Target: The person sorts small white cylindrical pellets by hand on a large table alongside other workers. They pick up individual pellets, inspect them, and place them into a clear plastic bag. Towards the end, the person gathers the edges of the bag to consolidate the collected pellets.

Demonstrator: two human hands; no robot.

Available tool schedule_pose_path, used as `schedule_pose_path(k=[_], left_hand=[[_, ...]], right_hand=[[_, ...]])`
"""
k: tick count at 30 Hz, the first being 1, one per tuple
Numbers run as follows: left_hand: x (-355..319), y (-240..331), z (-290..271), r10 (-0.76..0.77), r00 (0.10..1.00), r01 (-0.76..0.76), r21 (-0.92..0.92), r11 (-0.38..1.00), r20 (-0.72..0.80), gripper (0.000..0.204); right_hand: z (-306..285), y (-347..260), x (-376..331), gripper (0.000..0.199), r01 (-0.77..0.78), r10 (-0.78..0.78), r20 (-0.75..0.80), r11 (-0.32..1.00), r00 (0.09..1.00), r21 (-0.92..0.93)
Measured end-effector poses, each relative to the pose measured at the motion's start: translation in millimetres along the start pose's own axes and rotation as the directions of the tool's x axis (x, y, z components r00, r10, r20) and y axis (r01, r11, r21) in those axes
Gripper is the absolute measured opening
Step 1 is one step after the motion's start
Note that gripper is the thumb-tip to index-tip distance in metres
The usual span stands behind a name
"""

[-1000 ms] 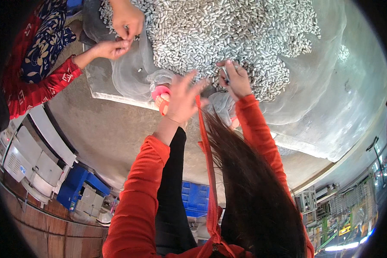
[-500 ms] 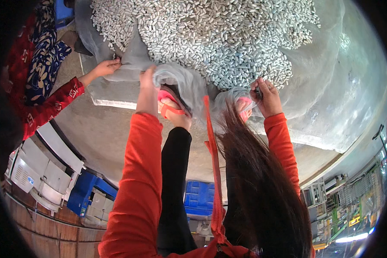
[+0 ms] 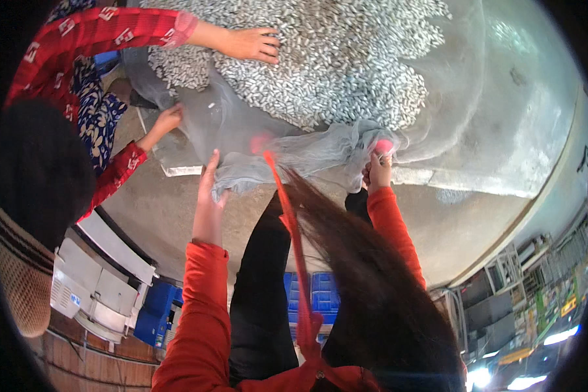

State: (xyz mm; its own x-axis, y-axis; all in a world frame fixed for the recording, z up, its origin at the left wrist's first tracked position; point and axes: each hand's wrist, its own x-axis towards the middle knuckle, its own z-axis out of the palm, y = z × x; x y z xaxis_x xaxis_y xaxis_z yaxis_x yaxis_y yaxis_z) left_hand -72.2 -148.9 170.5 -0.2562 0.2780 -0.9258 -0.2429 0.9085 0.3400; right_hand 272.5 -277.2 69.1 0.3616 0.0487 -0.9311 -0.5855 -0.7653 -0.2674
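Note:
A sheer grey mesh net (image 3: pixel 294 151) lies under a heap of small, silvery, oblong pieces (image 3: pixel 333 59). Its near edge is gathered in loose folds and stretched between my hands. My left hand (image 3: pixel 209 186) grips the left end of the fold, one finger pointing upward. At the right end, my right hand (image 3: pixel 379 173) is closed on the bunched net, fingers partly hidden. A co-worker's hand (image 3: pixel 170 119) pinches the net's edge at the left. Their other hand (image 3: pixel 251 46) rests on the heap, or just above it, fingers spread.
The net spreads over a pale slab with a white front edge (image 3: pixel 464 181), above a concrete floor (image 3: pixel 150 212). The co-worker's head (image 3: pixel 36 176) leans in from the left. Blue crates (image 3: pixel 325 294) stand behind my legs. Long hair hangs before my right arm.
Both my hands have drawn the net's edge toward me, and it now covers my feet. The co-worker has leaned in and stretched a second arm over the heap.

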Motion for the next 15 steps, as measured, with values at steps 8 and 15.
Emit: schedule_pose_path(k=[8, 15], left_hand=[[47.9, -34.3, -16.6, 0.327, 0.941, -0.213, 0.900, 0.379, 0.086, 0.076], [70.1, -41.4, -48.5, 0.168, 0.982, -0.179, 0.682, 0.709, 0.084, 0.065]], right_hand=[[-26.2, -36.6, 44.0, 0.012, 0.491, -0.355, -0.491, 0.853, 0.796, 0.179], [-126.3, -16.7, 138.2, 0.023, -0.180, 0.238, -0.057, 0.853, 0.970, 0.489]])
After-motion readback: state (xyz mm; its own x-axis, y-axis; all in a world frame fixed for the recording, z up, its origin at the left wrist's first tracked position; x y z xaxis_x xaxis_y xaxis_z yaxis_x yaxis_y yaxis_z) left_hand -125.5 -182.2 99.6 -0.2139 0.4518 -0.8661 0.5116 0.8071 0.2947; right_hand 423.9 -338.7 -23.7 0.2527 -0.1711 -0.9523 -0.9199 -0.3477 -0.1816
